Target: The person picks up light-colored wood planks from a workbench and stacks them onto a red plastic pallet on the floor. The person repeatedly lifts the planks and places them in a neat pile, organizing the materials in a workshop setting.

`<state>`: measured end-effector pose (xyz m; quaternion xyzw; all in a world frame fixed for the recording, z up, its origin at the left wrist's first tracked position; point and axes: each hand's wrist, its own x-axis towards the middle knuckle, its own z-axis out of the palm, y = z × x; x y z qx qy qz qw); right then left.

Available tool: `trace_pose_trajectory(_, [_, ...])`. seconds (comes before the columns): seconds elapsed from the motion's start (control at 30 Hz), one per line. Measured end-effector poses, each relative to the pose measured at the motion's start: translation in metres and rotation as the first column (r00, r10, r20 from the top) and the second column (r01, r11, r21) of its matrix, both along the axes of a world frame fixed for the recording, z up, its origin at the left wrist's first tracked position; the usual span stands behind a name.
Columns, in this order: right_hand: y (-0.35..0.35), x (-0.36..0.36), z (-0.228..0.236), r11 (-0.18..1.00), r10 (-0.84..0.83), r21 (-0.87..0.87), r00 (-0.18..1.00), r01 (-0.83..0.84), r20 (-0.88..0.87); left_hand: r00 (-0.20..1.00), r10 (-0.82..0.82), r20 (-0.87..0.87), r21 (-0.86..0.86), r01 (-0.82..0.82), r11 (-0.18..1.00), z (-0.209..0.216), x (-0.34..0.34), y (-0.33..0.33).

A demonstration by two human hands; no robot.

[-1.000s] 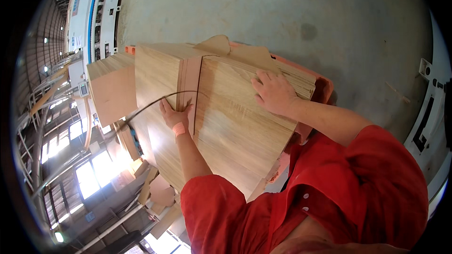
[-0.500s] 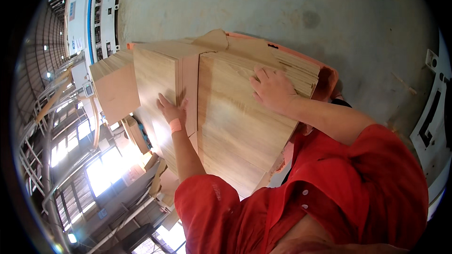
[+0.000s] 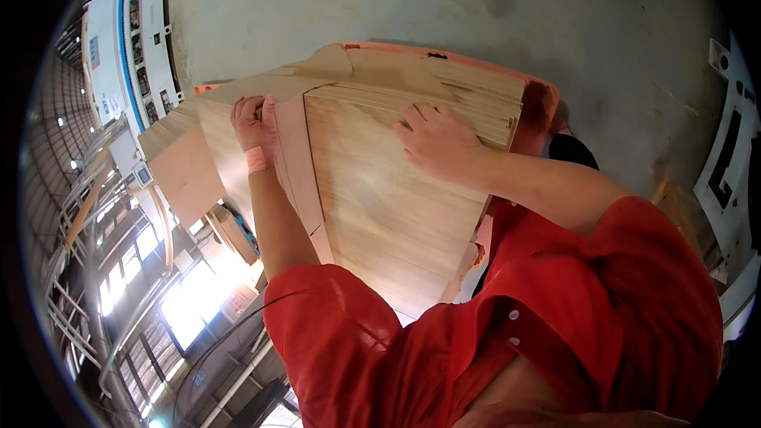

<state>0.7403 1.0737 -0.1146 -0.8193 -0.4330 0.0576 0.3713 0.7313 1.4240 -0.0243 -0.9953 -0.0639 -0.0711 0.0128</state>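
Before me stands a stack of wood-grain panels [image 3: 388, 198]. My right hand [image 3: 440, 141] lies on its top near the far edge, palm down with fingers loosely spread, open. Left of that stack, a higher pile is topped by another wood-grain panel [image 3: 226, 139]. At this panel's far edge my left hand [image 3: 255, 125] is closed, its fingers bent over the edge and the fingertips partly hidden. A tan band circles the left wrist. The pile's brown side [image 3: 295, 143] faces the lower stack. A torn cardboard sheet [image 3: 380, 65] lies along the far side.
An orange pallet [image 3: 539, 99] shows beneath the stacks at the far right. Another brown-sided stack [image 3: 186, 162] stands farther left. A long white machine with a blue strip [image 3: 127, 47] runs at the far left, and white equipment [image 3: 725, 158] stands at the right. Grey floor [image 3: 357, 0] lies beyond.
My left hand has moved from the top of the higher pile to its far edge, and its fingers have bent. My right hand stays on the lower stack. The view has shifted slightly.
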Motion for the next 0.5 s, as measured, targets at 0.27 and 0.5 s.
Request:
trace_pose_trajectory(0.27, [0.0, -0.007, 0.002, 0.999, 0.027, -0.032, 0.999, -0.028, -0.046, 0.99, 0.12, -0.075, -0.024, -0.122, 0.992, 0.002, -0.018, 0.012])
trace_pose_trajectory(0.5, [0.005, -0.005, 0.002, 0.983, 0.087, -0.157, 0.994, -0.097, -0.07, 0.739, 0.653, -0.165, 0.092, -0.647, 0.757, 0.016, -0.142, 0.013])
